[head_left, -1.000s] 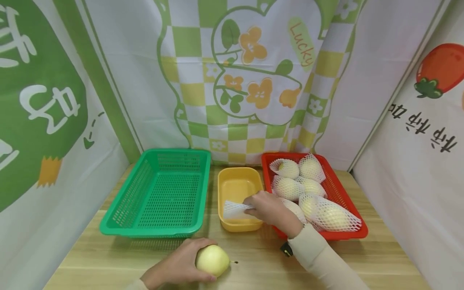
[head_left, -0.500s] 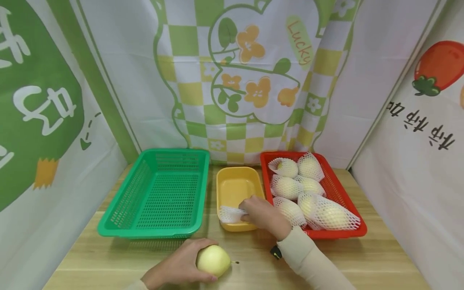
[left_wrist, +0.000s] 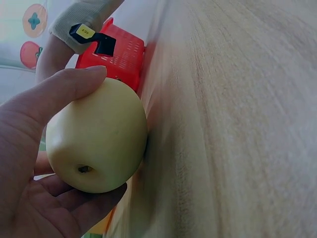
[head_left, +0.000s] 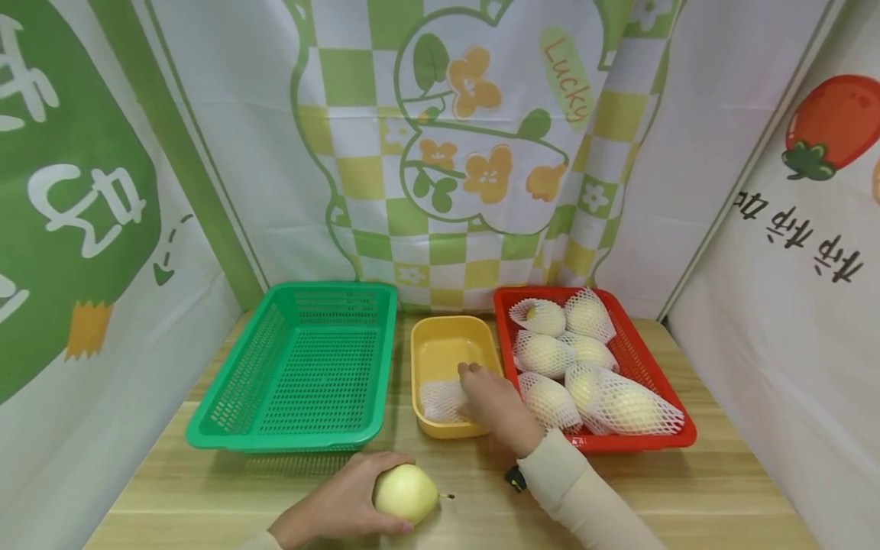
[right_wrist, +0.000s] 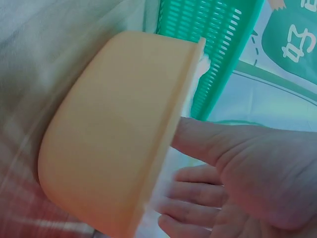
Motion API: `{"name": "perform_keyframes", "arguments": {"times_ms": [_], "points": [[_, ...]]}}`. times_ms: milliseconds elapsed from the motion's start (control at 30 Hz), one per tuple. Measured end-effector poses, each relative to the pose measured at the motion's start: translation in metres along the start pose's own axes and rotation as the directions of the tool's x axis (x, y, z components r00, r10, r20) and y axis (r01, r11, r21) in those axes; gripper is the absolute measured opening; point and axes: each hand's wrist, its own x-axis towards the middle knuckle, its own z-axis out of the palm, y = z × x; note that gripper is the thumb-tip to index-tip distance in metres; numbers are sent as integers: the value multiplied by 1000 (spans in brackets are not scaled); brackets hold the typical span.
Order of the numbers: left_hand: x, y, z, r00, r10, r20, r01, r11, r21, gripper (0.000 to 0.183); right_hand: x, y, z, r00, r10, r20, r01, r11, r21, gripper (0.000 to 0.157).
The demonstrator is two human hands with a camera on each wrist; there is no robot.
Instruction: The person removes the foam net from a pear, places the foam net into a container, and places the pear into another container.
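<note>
A pale yellow pear (head_left: 406, 495) rests near the table's front, its stem pointing right. My left hand (head_left: 347, 498) grips it from the left, thumb and fingers round its sides; in the left wrist view the pear's (left_wrist: 99, 136) dimpled end faces the camera. A crumpled white foam net (head_left: 440, 400) lies in the yellow box (head_left: 459, 432). Over the box's right side is my right hand (head_left: 498, 405), apparently off the net. The right wrist view has its fingers (right_wrist: 195, 193) loosely extended beside the box wall, with the thumb apart and nothing held.
Left of the yellow box stands a green basket (head_left: 289, 438) with nothing in it. On the right a red basket (head_left: 663, 382) holds several pears in white foam nets (head_left: 546, 355). Printed curtains (head_left: 481, 260) hang behind and at both sides of the wooden table (head_left: 172, 496).
My right hand has lowered the foam net into the yellow box and let it go, shifting slightly left. The left hand still holds the pear in the same spot.
</note>
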Motion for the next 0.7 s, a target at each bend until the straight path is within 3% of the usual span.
{"name": "perform_keyframes", "arguments": {"times_ms": [100, 267, 467, 700], "points": [[0, -1, 1, 1000, -13, 14, 13, 1000, -19, 79, -6, 4, -5, 999, -15, -44, 16, 1000, 24, 68], [0, 0, 0, 999, -26, 28, 26, 999, -25, 80, -20, 10, -22, 994, -53, -90, 62, 994, 91, 63], [1, 3, -2, 999, -22, 26, 22, 1000, 4, 80, -38, 19, -41, 997, -62, -41, 67, 990, 128, 70], [-1, 8, -6, 998, -37, 52, 32, 995, 100, 84, -60, 33, -39, 994, -103, -21, 105, 990, 99, 85]]}}
